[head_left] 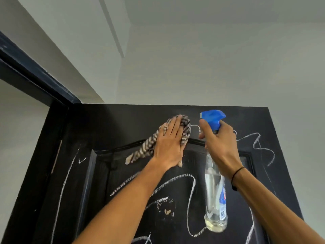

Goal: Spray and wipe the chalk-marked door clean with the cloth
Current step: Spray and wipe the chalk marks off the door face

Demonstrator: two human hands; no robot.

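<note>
A black door (pixel 109 124) fills the lower half of the head view, with white chalk scribbles (pixel 191 180) looping over its panel and right side. My left hand (pixel 168 145) lies flat with straight fingers on a brown-and-white striped cloth (pixel 146 147), pressing it against the door near its top edge. My right hand (pixel 218 138) grips the neck of a clear spray bottle (pixel 214 196) with a blue trigger head (pixel 213 118). The nozzle points left toward the cloth. A little pale liquid sits at the bottle's bottom.
The black door frame (pixel 31 76) runs diagonally at the upper left, close to the door's hinge side. Pale grey walls and ceiling (pixel 193 50) lie behind and above. A black band circles my right wrist (pixel 236 175).
</note>
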